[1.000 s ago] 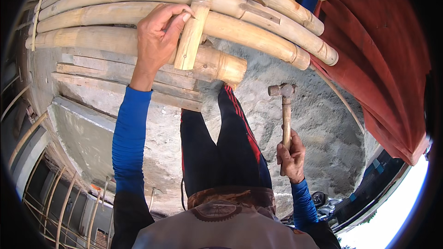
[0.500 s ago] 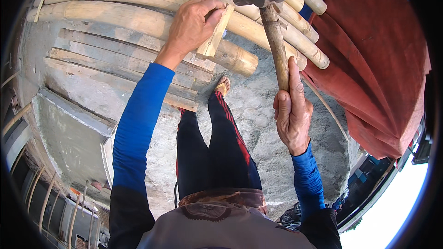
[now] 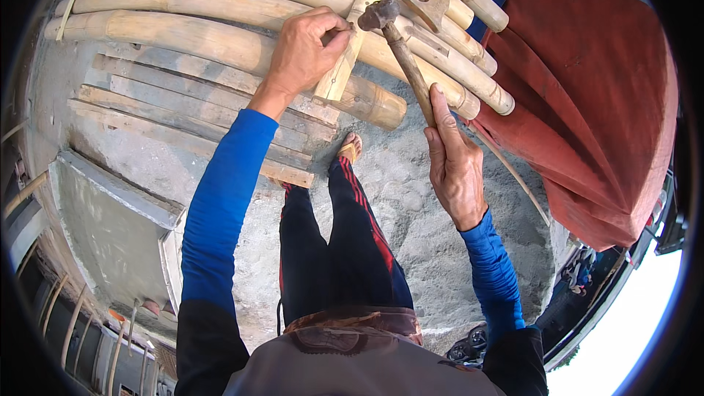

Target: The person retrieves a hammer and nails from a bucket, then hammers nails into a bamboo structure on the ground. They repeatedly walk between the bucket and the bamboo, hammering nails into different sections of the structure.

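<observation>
My left hand (image 3: 304,51) rests against a short flat wooden strip (image 3: 339,73) laid across the bamboo poles (image 3: 183,35). Its thumb and forefinger pinch a small nail at the strip, mostly hidden by the fingertips. My right hand (image 3: 458,165) is wrapped around the lower part of a hammer's wooden handle, forefinger stretched along it. The hammer (image 3: 412,70) slants up to the left, its dark metal head just right of my left fingertips, over the strip. Whether the head touches the nail I cannot tell.
A handsaw (image 3: 438,1) lies on the poles beyond the hammer. Several flat boards (image 3: 147,103) lie on the ground at left. A red tarp (image 3: 587,103) covers something at right. My sandalled foot (image 3: 350,148) stands near the cut pole ends.
The hammer head has come down and left, closer to my left fingers and the strip. My right hand has shifted slightly left, and the saw's handle is now uncovered.
</observation>
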The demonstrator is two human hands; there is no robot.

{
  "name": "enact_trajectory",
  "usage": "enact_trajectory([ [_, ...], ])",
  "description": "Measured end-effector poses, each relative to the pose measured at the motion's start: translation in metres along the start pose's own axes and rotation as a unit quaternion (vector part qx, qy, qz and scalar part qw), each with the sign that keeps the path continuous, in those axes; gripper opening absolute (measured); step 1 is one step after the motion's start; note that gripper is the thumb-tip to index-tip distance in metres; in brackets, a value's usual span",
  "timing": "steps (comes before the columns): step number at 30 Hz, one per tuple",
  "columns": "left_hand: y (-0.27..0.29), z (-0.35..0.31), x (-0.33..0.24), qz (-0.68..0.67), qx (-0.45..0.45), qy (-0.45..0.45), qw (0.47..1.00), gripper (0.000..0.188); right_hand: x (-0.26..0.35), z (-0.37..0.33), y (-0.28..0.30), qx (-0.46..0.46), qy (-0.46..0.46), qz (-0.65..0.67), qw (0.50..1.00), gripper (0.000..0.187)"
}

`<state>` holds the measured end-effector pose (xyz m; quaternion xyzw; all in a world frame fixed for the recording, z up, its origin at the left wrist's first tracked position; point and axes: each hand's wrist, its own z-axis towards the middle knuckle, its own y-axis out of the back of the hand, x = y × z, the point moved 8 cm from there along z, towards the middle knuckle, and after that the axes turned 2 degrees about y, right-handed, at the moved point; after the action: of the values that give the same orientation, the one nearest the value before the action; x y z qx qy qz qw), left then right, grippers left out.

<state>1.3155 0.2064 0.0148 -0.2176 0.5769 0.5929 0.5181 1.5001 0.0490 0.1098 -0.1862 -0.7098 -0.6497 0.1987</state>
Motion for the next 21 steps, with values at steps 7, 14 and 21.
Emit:
enact_trajectory([
  [7,0.0,0.0,0.004,-0.033,-0.012,-0.011,0.999,0.005,0.039,-0.003,0.034,-0.088,0.102,-0.008,0.991,0.064],
  [14,0.001,-0.001,0.003,-0.038,-0.015,-0.002,0.999,0.008,0.037,-0.003,0.036,-0.035,0.064,0.02,0.997,0.062],
  [21,0.002,0.003,-0.001,-0.025,-0.02,-0.023,0.999,0.007,0.01,0.004,0.013,-0.001,0.071,-0.087,0.994,0.064],
])
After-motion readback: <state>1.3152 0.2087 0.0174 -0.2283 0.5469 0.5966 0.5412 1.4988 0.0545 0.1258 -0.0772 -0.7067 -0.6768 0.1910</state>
